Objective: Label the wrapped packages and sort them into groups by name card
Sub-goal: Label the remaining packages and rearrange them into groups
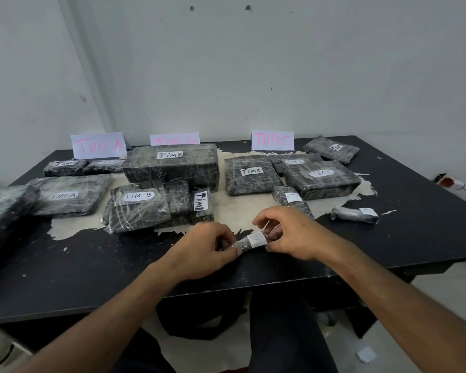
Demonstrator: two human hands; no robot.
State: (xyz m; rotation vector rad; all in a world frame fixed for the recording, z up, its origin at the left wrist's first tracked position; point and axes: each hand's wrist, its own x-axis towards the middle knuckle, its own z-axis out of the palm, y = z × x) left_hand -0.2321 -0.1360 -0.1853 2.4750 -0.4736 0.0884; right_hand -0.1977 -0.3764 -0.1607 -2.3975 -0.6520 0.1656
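A small dark wrapped roll (pixel 246 244) with a white label lies between my hands near the table's front middle. My left hand (pixel 213 247) pinches its left end. My right hand (pixel 288 232) pinches its right end, fingers curled over it. Name cards stand at the back: TIM A (pixel 98 145), TIM B (pixel 175 138), TIM C (pixel 272 140). Labelled dark packages lie in front of each card: the TIM A group (pixel 67 196), the TIM B group (pixel 170 164) and the TIM C group (pixel 320 177).
The black table (pixel 92 265) has worn, peeled patches. Two small labelled rolls (pixel 291 199) (pixel 354 214) lie right of centre. One package (pixel 331 149) sits at the back right, another large one (pixel 3 211) at the left edge. A socket strip (pixel 448 181) lies at far right.
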